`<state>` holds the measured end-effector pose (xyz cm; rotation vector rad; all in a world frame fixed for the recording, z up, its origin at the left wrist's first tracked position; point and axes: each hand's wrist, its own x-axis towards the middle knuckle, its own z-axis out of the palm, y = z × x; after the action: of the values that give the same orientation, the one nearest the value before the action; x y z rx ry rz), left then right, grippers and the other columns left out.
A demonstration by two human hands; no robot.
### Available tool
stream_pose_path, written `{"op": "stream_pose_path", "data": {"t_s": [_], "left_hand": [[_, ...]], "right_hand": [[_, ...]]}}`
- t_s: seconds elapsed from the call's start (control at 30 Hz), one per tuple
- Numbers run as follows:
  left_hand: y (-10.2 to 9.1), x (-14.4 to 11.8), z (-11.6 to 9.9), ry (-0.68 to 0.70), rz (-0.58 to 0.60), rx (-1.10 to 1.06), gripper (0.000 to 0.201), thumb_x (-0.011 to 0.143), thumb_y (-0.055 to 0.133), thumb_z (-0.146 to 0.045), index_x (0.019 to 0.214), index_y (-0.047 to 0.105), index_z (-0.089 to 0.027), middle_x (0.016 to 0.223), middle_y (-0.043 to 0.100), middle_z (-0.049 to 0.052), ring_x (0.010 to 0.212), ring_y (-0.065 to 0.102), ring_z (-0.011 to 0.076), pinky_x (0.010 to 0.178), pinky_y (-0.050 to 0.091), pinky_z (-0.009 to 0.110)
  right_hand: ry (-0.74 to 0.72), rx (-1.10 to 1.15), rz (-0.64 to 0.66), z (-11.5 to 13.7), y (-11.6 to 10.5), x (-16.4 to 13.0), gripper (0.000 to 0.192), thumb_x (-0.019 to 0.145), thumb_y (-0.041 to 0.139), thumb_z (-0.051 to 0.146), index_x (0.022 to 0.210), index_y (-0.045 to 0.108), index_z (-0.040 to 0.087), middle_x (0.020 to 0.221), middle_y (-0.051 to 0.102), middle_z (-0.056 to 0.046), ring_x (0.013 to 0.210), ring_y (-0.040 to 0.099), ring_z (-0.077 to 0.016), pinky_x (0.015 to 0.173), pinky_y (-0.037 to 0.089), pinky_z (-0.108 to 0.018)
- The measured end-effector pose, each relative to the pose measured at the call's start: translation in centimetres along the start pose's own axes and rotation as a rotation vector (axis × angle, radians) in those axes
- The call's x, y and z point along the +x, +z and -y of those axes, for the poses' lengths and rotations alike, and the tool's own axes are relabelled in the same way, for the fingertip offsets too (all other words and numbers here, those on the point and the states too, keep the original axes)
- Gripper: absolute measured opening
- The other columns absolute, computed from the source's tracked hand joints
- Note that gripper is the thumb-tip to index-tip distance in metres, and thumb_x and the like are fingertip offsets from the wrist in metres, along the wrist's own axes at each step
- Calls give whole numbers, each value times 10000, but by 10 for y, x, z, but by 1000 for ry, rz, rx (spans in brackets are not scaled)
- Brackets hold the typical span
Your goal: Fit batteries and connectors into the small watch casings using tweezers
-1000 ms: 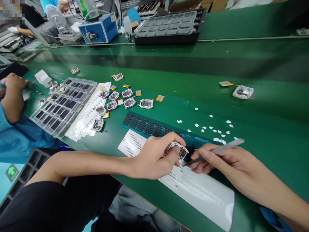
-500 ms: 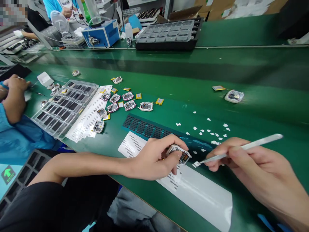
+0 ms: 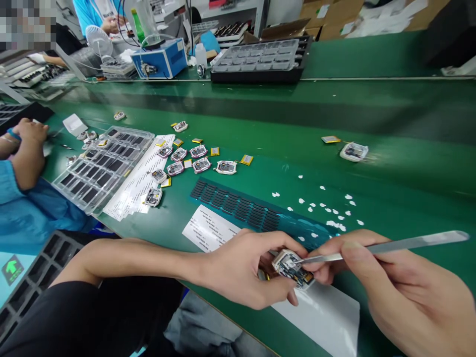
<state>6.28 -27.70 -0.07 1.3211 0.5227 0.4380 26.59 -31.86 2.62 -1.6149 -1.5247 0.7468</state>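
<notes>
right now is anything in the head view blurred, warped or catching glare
Head view: the belt's straight edges bow from wide-lens distortion; the small white case far right is smeared; overhead light glares off the clear tray; the module between left hand and tweezers stays fairly sharp.

A single head-worn camera looked forward and down across a green workbench (image 3: 372,163), close above the wearer's left hand (image 3: 245,270) and right hand (image 3: 401,292) at the bottom edge. The view faced along the bench toward a blue machine (image 3: 159,58) and a tray stack (image 3: 260,59) far off; a co-worker's sleeve (image 3: 22,208) entered at left. No second view existed.
</notes>
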Motion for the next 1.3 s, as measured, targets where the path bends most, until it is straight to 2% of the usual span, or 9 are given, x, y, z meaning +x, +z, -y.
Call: {"op": "stream_pose_path", "data": {"t_s": [0.57, 0.73, 0.93, 1.1, 1.3], "left_hand": [[1, -1, -1, -42, -6, -5, 352, 747, 657, -108, 1083, 577, -176, 766, 668, -4, 708, 786, 192, 549, 561, 203], [2, -2, 1, -30, -6, -26, 330, 757, 654, -112, 1073, 581, -177, 780, 656, -7, 707, 783, 178, 598, 593, 214], [3, -2, 0, -24, -12, -46, 330, 750, 666, -84, 1066, 607, -162, 793, 621, -23, 691, 777, 149, 579, 572, 166], [2, -3, -4, -27, -7, -8, 338, 752, 683, -96, 1083, 632, -141, 843, 650, 8, 727, 791, 168, 608, 586, 174], [0, -3, -1, -120, 4, -21, 249, 954, 570, -176, 1181, 660, -123, 772, 638, 15, 678, 771, 149, 631, 621, 209]], "right_hand": [[-31, 85, 37, 1, 4, 4, 583, 932, 544, 737, 566, 722, 319, 566, 661, -36, 472, 639, -179, 444, 562, -276], [-16, 88, 52, -2, 3, 1, 531, 940, 552, 710, 641, 750, 319, 566, 662, -26, 492, 655, -184, 466, 578, -273], [-70, 52, 12, -7, 3, -2, 496, 988, 519, 651, 670, 750, 349, 582, 675, 0, 505, 673, -191, 452, 584, -277], [-163, 40, 7, -6, 5, -1, 417, 1016, 540, 536, 706, 760, 364, 606, 704, 29, 510, 691, -169, 443, 571, -234], [-295, -22, -23, -10, 8, -4, 361, 1043, 511, 376, 754, 727, 365, 624, 721, 76, 457, 660, -144, 400, 531, -222]]}}
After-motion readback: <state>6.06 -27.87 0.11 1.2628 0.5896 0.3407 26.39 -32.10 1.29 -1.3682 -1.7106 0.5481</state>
